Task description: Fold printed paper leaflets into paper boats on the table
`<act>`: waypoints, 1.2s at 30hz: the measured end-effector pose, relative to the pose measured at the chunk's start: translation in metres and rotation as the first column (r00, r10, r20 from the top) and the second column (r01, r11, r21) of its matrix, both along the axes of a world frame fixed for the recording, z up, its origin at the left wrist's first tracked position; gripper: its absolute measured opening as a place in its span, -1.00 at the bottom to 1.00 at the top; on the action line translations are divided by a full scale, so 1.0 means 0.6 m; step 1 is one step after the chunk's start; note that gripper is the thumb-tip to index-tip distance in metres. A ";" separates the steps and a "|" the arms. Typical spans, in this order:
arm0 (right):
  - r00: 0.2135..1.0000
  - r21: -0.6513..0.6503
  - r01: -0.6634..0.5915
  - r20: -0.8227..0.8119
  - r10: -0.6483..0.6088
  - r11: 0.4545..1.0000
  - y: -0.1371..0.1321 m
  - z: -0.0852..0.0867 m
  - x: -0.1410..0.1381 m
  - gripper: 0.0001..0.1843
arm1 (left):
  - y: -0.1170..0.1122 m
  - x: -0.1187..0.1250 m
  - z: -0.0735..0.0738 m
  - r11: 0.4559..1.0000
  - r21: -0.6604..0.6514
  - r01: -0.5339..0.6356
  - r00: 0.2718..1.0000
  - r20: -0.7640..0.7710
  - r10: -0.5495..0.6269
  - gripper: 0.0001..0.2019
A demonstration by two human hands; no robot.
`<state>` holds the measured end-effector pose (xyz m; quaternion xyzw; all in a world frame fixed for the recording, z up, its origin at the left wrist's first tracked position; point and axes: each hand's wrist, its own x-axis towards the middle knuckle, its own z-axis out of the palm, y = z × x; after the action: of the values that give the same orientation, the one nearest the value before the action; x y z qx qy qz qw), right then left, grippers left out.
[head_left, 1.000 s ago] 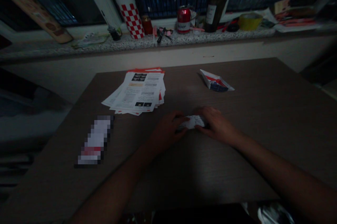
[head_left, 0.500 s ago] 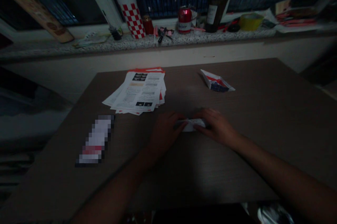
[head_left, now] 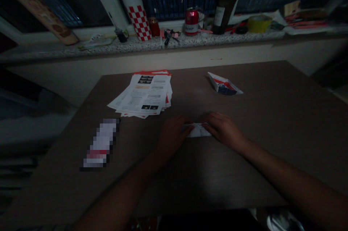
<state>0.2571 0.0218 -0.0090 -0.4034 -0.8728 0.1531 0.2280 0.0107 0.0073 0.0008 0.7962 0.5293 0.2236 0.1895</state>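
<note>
Both of my forearms come in from the near edge of the table [head_left: 272, 122], and a wide band of bare wood lies between that edge and my hands. My left hand [head_left: 171, 137] lies palm down, fingers curled onto the left end of a small folded paper [head_left: 198, 130]. My right hand [head_left: 225, 131] covers its right end the same way, fingertips pressing the upper fold. The paper lies flat on the wood at about the middle of the table, pinned between the two hands; only its pale middle strip shows. I cannot tell whether any finger is tucked under it.

Left of my left forearm, well apart, a blurred-out oblong [head_left: 101, 144] lies on the wood, with clear surface between it and the table's left edge. To the right of my right hand the wood runs bare all the way to the right edge.

Farther out, a fanned stack of leaflets [head_left: 144, 95] sits left of centre, its far corners near the table's back edge. A second folded paper [head_left: 224, 84], red, white and blue, lies right of centre, apart from everything. Open wood separates both from my hands.

Beyond the back edge a pale wall rises to a speckled sill [head_left: 130, 44]. On it stand a checkered bottle [head_left: 136, 6], a red can [head_left: 191, 22], a dark bottle [head_left: 223, 12] and a yellow tape roll [head_left: 258, 24], crowded along with smaller clutter too dim to name.
</note>
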 end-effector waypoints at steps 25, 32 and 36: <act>0.988 0.129 -0.103 0.126 0.087 0.986 0.011 -0.009 0.019 -0.67 | -0.006 -0.006 0.001 0.977 0.136 0.164 0.963 -0.239 -0.128 -0.67; 0.982 0.135 -0.062 0.185 0.036 0.989 0.015 -0.013 0.029 -0.55 | -0.024 -0.007 -0.007 0.946 0.076 0.315 0.885 -0.384 -0.264 -0.50; 0.970 0.127 -0.093 0.234 0.061 0.988 0.005 -0.020 0.029 -0.35 | -0.025 -0.012 -0.012 0.941 0.056 0.333 0.871 -0.400 -0.284 -0.46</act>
<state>0.2747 0.0248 -0.0211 -0.3677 -0.9167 0.0539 0.1469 0.0036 -0.0075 -0.0066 0.9089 0.4072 0.0615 0.0653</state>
